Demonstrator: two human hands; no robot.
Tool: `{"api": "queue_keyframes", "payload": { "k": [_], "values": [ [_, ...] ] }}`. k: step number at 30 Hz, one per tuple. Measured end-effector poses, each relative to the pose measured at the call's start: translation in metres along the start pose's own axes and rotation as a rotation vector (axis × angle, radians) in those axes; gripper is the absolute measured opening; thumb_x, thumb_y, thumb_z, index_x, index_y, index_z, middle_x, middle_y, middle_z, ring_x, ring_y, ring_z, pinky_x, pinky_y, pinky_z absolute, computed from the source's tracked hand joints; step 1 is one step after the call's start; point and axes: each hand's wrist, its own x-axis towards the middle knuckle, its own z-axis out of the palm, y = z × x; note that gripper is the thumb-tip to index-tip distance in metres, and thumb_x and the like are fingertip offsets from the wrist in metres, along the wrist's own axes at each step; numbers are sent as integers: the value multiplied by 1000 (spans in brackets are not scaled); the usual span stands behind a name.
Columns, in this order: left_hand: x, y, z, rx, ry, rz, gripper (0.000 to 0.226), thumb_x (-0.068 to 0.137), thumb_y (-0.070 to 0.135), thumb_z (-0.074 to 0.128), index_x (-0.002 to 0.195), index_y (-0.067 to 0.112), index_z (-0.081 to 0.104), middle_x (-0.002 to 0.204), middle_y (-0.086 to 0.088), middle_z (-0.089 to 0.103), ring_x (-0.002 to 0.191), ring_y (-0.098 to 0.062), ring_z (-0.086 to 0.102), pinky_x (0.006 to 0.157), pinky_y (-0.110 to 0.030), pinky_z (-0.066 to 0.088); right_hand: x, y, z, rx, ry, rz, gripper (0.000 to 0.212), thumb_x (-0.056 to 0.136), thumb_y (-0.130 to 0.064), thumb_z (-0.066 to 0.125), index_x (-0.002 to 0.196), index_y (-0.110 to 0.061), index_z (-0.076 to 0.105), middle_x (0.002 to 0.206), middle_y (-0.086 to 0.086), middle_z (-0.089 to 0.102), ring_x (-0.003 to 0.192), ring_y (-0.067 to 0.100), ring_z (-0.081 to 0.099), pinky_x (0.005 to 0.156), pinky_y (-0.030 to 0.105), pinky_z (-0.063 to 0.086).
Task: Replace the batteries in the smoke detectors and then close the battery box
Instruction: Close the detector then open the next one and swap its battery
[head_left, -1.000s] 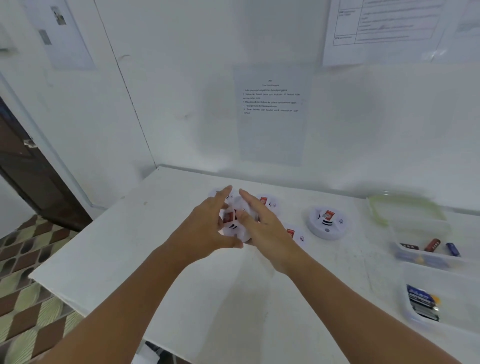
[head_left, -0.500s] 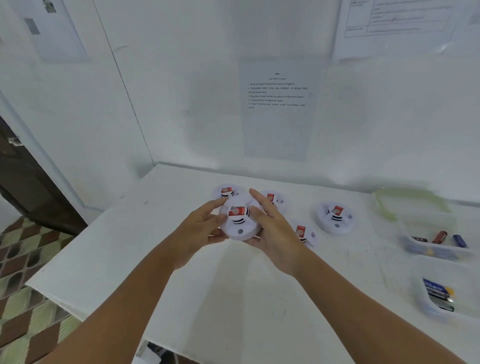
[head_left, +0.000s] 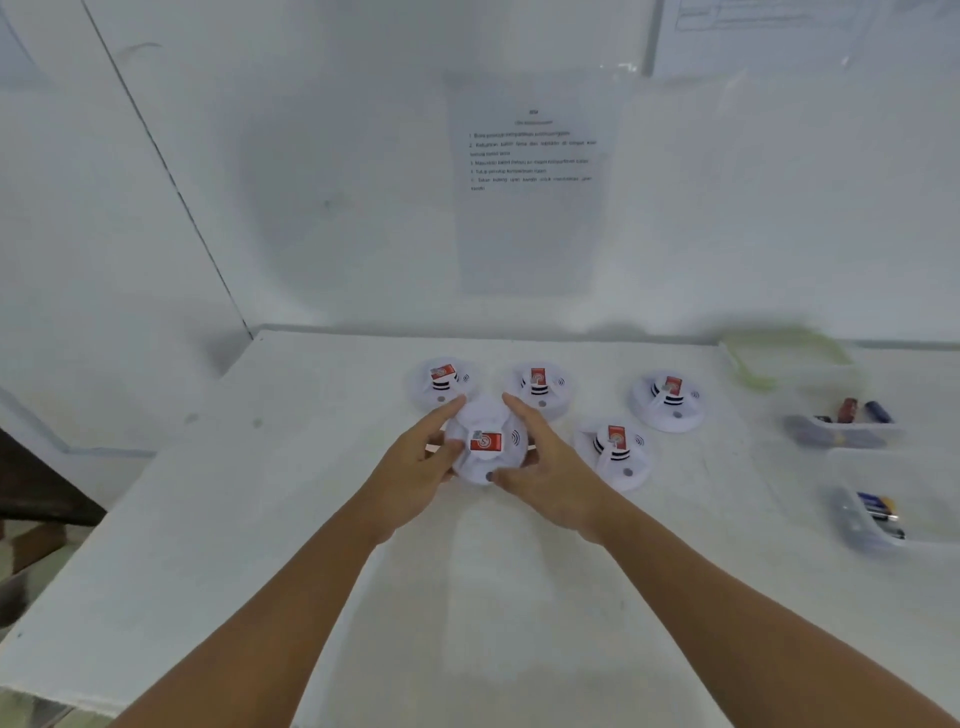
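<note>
Holding a white smoke detector (head_left: 485, 447) between both hands, the person keeps it just above the white table (head_left: 208, 519), red label (head_left: 486, 442) facing up. Left hand (head_left: 415, 467): fingers curled along the detector's left rim, thumb pressed against its side, so the hand grips the unit. Right hand (head_left: 550, 462): index finger laid along the far right rim, thumb hooked under the near edge, also gripping. Whether the detector's base touches the table cannot be told; the hands hide its underside.

Four more detectors sit on the table around the held one, all label up. One (head_left: 441, 382) lies just beyond it to the left, near the left fingertips. A second (head_left: 540, 387) lies just beyond it to the right, close to the right index finger. A third (head_left: 615, 452) rests beside the right hand, to the right of the held unit. A fourth (head_left: 667, 397) is farther right and slightly back.

Well to the right of the held detector stand two clear plastic boxes. The farther box (head_left: 841, 431) holds loose batteries (head_left: 857, 410), one reddish and one blue among them. The nearer box (head_left: 893, 499) holds batteries (head_left: 880, 512) lying at its left end. A pale green lid (head_left: 779, 353) lies behind the farther box, against the wall.

On the wall behind the held detector hangs a printed sheet (head_left: 530, 182); its text is too small to read.
</note>
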Motion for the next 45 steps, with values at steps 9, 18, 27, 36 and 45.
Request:
{"api": "queue_keyframes", "payload": {
  "k": [9, 18, 27, 36, 45],
  "values": [
    [2, -17, 8, 62, 53, 38, 49, 106, 29, 56, 133, 68, 48, 127, 11, 69, 115, -15, 68, 104, -41, 55, 6, 17, -1, -29, -8, -78, 82, 91, -1, 68, 155, -32, 27, 143, -16, 51, 126, -1, 56, 95, 20, 53],
    [4, -21, 5, 138, 20, 24, 50, 106, 33, 55, 148, 57, 42, 132, 14, 65, 113, -4, 66, 104, -34, 55, 11, 23, 0, -4, -14, -89, 83, 89, -3, 68, 154, -34, 28, 140, -12, 56, 124, 6, 60, 101, 35, 56],
    [4, -21, 6, 142, -19, 34, 55, 105, 35, 56, 153, 50, 37, 143, 20, 59, 120, -5, 63, 106, -33, 53, 12, 25, 0, 10, 1, -117, 79, 89, 0, 66, 143, -46, 33, 135, -15, 59, 122, 5, 61, 103, 36, 55],
    [3, -19, 5, 160, -29, 30, 55, 105, 36, 56, 155, 48, 36, 147, 17, 56, 123, -10, 61, 109, -37, 52, 12, 25, 1, 0, -6, -101, 82, 90, -4, 69, 154, -35, 28, 143, -14, 53, 129, 3, 55, 108, 36, 51],
    [2, -18, 5, 176, -31, 32, 56, 105, 37, 55, 156, 45, 34, 148, 13, 54, 125, -12, 60, 110, -36, 51, 12, 27, 2, -4, -9, -99, 80, 89, -5, 68, 153, -35, 30, 142, -14, 54, 129, 4, 56, 107, 35, 52]
  ]
}}
